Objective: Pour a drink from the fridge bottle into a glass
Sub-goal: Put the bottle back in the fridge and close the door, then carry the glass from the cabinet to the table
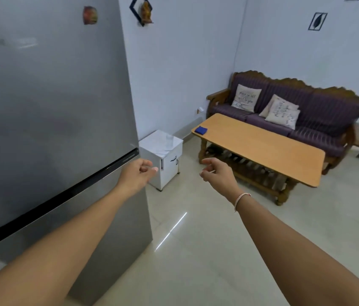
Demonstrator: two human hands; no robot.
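Head view shows both arms stretched forward, holding nothing; the left hand (137, 173) hangs by the grey fridge (48, 107) edge near the dark seam between its closed doors, fingers loosely curled; the right hand (217, 171) hovers over the floor, fingers loosely curled and apart; a clear glass (169, 139) stands on the small white cabinet (163, 155) beside the fridge; no bottle shows.

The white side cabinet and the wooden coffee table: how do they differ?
The white side cabinet is a closed box with a dark handle, standing right beside the fridge; the wooden coffee table is open-framed, long, with a slatted lower shelf, standing before the sofa. The cabinet carries what looks like a clear glass; the table carries a blue cloth. Both stand on the floor, out of the hands' grasp.
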